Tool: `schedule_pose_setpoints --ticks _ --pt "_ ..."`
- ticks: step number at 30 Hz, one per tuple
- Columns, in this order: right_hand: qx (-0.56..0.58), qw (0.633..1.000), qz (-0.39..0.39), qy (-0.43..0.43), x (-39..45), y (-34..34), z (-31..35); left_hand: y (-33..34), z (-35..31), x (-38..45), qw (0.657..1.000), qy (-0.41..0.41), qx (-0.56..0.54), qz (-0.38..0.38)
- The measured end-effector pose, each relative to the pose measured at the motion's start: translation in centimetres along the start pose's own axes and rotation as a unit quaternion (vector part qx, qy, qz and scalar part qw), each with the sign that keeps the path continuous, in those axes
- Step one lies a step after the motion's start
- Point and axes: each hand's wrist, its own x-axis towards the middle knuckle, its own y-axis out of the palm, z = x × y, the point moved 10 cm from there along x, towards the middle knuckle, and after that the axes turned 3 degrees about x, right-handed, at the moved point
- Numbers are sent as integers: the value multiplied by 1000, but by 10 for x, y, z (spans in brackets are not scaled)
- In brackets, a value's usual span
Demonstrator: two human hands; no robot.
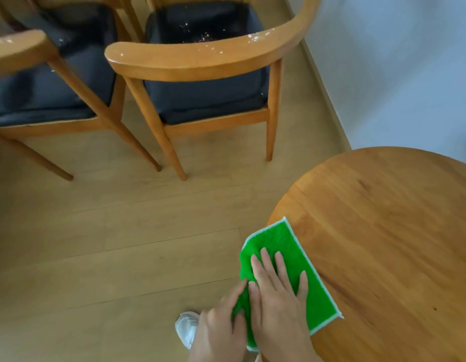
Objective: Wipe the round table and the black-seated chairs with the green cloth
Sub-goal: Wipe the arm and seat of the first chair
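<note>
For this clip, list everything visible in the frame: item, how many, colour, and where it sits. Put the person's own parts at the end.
round table: 1, warm brown wood, lower right.
green cloth: 1, bright green with a pale edge, lying over the table's left rim.
chairs: 2 plainly seen, light wood frames with black seats, upper left; more chair legs behind, number unclear.
droplets or specks: many, glinting white, on the right chair's seat and backrest.
floor: light wood planks.
wall: pale, upper right.
shoe: 1, white, bottom centre.
left hand: grips the cloth's overhanging edge.
right hand: flat on the cloth, pressing.
</note>
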Motion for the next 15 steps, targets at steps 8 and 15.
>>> schedule_pose_setpoints --ticks 8,15 --pt "502 861 -65 52 84 -54 70 -112 -34 78 995 28 -92 5" --pt "705 695 65 126 132 -50 128 -175 3 117 965 -91 -237 71"
